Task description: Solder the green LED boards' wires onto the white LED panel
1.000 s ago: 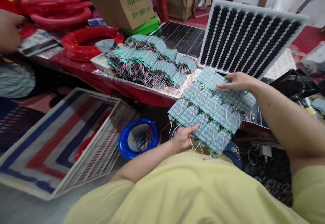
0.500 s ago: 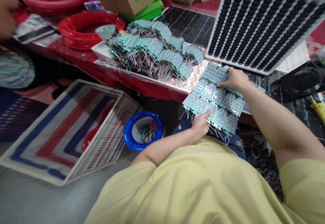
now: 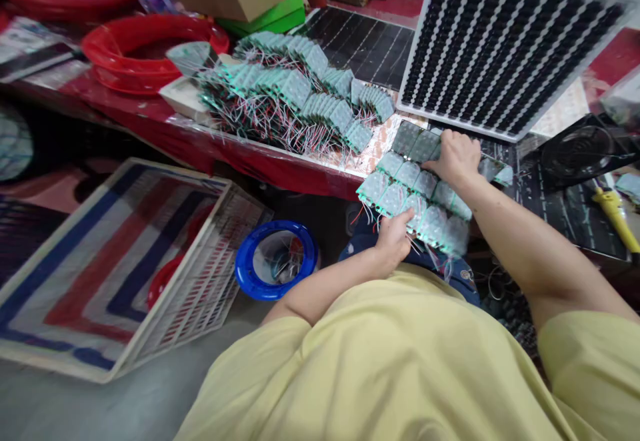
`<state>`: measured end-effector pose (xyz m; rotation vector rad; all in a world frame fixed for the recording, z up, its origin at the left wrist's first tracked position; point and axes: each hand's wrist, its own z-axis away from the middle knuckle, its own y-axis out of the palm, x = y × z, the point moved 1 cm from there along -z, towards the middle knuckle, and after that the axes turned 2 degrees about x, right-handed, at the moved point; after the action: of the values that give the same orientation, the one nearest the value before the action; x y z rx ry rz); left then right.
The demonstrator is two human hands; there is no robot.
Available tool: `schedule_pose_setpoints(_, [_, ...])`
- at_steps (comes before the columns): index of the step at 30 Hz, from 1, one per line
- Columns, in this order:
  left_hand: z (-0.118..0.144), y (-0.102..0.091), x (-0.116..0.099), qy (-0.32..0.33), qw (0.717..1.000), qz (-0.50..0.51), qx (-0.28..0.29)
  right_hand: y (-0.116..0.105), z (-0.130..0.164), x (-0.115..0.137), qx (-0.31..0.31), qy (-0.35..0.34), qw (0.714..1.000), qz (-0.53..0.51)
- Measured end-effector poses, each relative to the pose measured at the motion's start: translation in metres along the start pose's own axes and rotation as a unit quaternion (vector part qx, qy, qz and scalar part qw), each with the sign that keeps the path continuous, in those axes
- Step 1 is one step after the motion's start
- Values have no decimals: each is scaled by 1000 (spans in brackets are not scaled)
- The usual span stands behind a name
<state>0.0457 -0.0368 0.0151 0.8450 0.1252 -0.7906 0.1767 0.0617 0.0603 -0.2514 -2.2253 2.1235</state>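
Note:
A panel of joined small green circuit boards (image 3: 399, 171), with thin red and white wires trailing from its near edge, is tilted over my lap at the table's edge. My left hand (image 3: 393, 239) is closed on its near edge, thumb on top and the other fingers hidden underneath. Across the far part, my right hand (image 3: 457, 157) grips the panel with its fingers over the far row and the thumb on the face. That far row looks darker and angled against the others. Just beyond lies a heap of wired circuit boards (image 3: 295, 91) in overlapping rows.
A white-framed rack of black round parts (image 3: 510, 47) leans behind my right hand. A black fan (image 3: 577, 151) and a yellow-handled tool (image 3: 615, 217) are at right. Red rings (image 3: 120, 61) sit at left. Below stand a blue-rimmed bucket (image 3: 245, 274) and a white crate (image 3: 185, 294).
The panel's far row has tipped and darkened against the other rows, with my right hand more curled over it. My left hand keeps its grip. The view has shifted slightly right.

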Motion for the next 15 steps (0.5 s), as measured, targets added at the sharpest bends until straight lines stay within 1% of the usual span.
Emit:
schedule_pose_setpoints(2, [2,5,-2,5,1000,-1,17,1,3,3,-10,-16,1000,8])
schedule_pose_setpoints(3, [4,5,-3,5,1000,-4,26,1,3,4,-4,-18,1000,5])
schedule_pose_setpoints(4, [5,3,-4,0,999,-9,33,0,3,4,6,-16,1000,-1])
schedule_pose_setpoints(6, [9,-10,-8,-7,999,-27,39,-6,0,1,27,-7,1000,-13])
schedule_pose_setpoints(8, [13,-28,-14,-9,998,-46,29,-20,-4,-6,27,-2,999,-36])
schedule_pose_setpoints(11, [16,-53,-25,5,998,-54,13,-53,-10,-23,9,5,992,-125])
schedule_pose_setpoints(13, [16,-61,-30,14,999,-51,9,-75,-15,-39,-5,1,978,-208])
schedule_pose_setpoints(15, [14,-62,-31,15,999,-48,7,-86,-21,-56,-9,2,976,-216])
